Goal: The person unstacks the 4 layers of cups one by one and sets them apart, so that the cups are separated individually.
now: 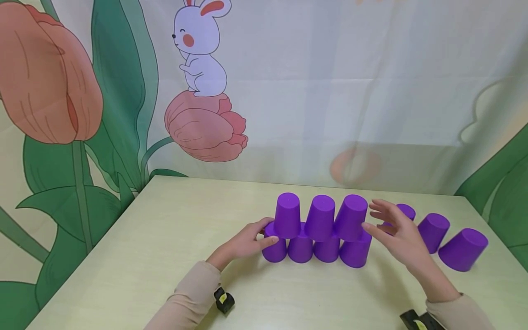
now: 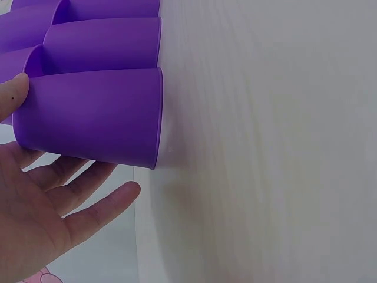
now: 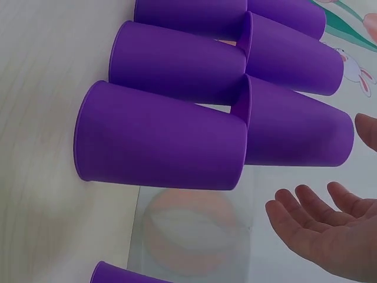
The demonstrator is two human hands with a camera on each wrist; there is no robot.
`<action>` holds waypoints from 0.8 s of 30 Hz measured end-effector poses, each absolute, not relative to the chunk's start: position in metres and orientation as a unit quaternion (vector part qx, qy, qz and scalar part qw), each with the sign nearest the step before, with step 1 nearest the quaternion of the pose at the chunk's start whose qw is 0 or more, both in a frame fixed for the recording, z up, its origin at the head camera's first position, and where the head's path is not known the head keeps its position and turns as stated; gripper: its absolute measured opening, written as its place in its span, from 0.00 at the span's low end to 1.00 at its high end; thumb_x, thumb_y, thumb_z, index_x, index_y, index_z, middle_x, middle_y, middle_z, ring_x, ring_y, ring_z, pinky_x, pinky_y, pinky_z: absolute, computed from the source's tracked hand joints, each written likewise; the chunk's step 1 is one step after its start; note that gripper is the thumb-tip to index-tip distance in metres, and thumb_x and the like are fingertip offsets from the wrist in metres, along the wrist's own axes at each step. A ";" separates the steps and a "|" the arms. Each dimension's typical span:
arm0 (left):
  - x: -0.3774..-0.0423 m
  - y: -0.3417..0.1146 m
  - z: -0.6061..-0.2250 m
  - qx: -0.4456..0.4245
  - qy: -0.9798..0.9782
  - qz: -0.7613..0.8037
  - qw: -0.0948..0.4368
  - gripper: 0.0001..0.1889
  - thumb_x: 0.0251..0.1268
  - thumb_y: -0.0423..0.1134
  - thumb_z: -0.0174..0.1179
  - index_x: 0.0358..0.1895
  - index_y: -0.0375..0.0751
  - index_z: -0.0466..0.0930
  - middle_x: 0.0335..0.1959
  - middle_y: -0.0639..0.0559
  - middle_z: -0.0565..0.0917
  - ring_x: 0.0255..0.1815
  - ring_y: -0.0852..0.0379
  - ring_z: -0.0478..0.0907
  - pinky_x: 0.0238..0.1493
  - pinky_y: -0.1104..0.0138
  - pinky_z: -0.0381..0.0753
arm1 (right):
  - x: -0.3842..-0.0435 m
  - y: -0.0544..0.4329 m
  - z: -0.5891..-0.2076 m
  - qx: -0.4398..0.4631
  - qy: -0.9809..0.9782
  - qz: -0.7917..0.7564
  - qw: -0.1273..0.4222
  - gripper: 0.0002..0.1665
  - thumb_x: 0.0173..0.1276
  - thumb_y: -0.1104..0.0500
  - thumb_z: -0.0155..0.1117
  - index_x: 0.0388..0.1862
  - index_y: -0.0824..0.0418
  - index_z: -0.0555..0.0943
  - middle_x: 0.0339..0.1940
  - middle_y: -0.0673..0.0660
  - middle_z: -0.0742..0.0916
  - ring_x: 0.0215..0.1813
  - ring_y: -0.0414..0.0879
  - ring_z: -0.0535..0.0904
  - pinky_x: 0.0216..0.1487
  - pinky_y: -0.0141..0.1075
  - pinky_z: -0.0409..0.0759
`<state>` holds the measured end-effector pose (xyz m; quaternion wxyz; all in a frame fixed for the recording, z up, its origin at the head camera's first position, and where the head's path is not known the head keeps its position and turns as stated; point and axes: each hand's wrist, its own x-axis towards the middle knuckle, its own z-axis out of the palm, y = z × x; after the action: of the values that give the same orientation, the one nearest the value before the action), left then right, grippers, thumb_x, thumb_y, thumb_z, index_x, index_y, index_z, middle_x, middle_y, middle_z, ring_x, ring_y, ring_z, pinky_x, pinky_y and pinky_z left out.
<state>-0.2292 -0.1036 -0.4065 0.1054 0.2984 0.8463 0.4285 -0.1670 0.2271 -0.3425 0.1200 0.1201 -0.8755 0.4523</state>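
Upside-down purple cups form two levels: a bottom row of several, with three more standing across their tops. My left hand (image 1: pixel 246 240) holds the leftmost bottom cup (image 1: pixel 274 253), thumb on the near side and fingers on the far side. The left wrist view shows the thumb near that cup's narrow end and the fingers spread along its side. To the right of the stack, my right hand (image 1: pixel 398 236) is beside the rightmost upper cup (image 1: pixel 351 217). A gap separates its relaxed fingers from this upper cup (image 3: pixel 297 127) in the right wrist view.
Three other purple cups stand upside down at the right: a far one (image 1: pixel 406 211) partly behind my right hand, a middle one (image 1: pixel 433 231) and a near one (image 1: pixel 464 250). The pale table (image 1: pixel 165 256) meets a printed curtain (image 1: pixel 288 114) at its back edge.
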 end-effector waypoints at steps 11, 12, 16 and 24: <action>-0.230 -0.104 -0.407 0.300 0.846 0.429 0.105 0.24 0.66 0.44 0.52 0.63 0.38 0.63 0.47 0.50 0.77 0.47 0.55 0.74 0.48 0.60 0.72 | -0.176 0.216 -0.343 0.109 -0.875 0.461 0.101 0.38 0.62 0.51 0.62 0.66 0.65 0.60 0.59 0.64 0.74 0.58 0.57 0.70 0.51 0.35 0.73; -0.230 -0.104 -0.407 0.299 0.846 0.429 0.105 0.24 0.66 0.44 0.52 0.63 0.38 0.63 0.47 0.50 0.77 0.48 0.55 0.74 0.48 0.60 0.72 | -0.177 0.215 -0.343 0.108 -0.874 0.464 0.099 0.38 0.62 0.51 0.62 0.66 0.65 0.60 0.59 0.65 0.73 0.59 0.57 0.69 0.52 0.39 0.72; -0.229 -0.104 -0.406 0.297 0.848 0.427 0.105 0.24 0.66 0.44 0.52 0.63 0.39 0.63 0.47 0.50 0.77 0.48 0.55 0.74 0.48 0.60 0.72 | -0.181 0.211 -0.342 0.104 -0.868 0.476 0.092 0.39 0.63 0.51 0.62 0.67 0.65 0.59 0.59 0.65 0.72 0.59 0.58 0.68 0.54 0.48 0.69; -0.228 -0.104 -0.406 0.297 0.848 0.427 0.104 0.24 0.66 0.45 0.52 0.63 0.39 0.63 0.47 0.51 0.77 0.48 0.55 0.73 0.48 0.61 0.72 | -0.188 0.206 -0.344 0.097 -0.867 0.481 0.087 0.38 0.63 0.50 0.61 0.67 0.63 0.60 0.58 0.64 0.74 0.59 0.57 0.69 0.55 0.48 0.68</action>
<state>-0.2283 -0.1039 -0.4059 0.1036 0.2969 0.8477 0.4273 -0.1878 0.2063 -0.3437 0.0873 0.0972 -0.8668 0.4813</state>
